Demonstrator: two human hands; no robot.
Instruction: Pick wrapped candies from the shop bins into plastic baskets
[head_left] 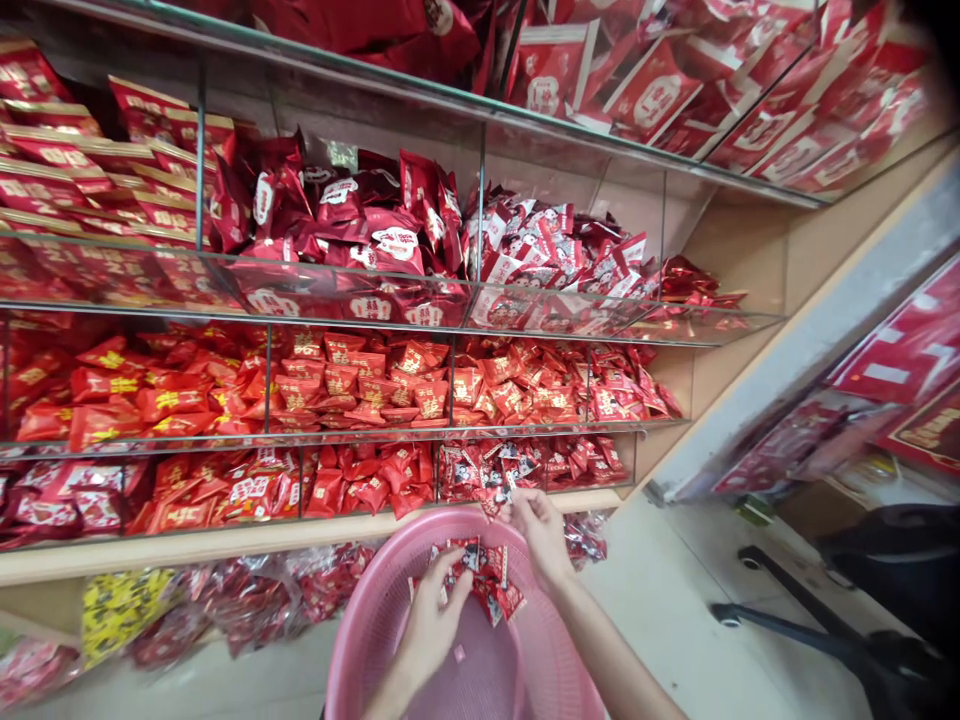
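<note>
Over a pink plastic basket (pixel 346 640), my left hand (pixel 437 605) is curled around several small red candy packets (pixel 491 565) with black-and-white print. Its fingers and thumb partly cover them, and some packets stick out to the right of the thumb. My right hand (pixel 538 530) is by the front edge of the lowest shelf, above the basket's far rim. Between its fingertips is a similar small red candy packet (pixel 491 498). Just behind it, a shelf compartment holds more candy packets (pixel 480 462) of this print.
Glass-divided shelves (pixel 360 318) rise ahead, filled with red wrapped sweets (pixel 360 385). Bagged goods (pixel 247 600) and a yellow patterned bag (pixel 124 610) lie under the lowest shelf. At the right stands a black chair base (pixel 795 610) on the tiled floor (pixel 660 620).
</note>
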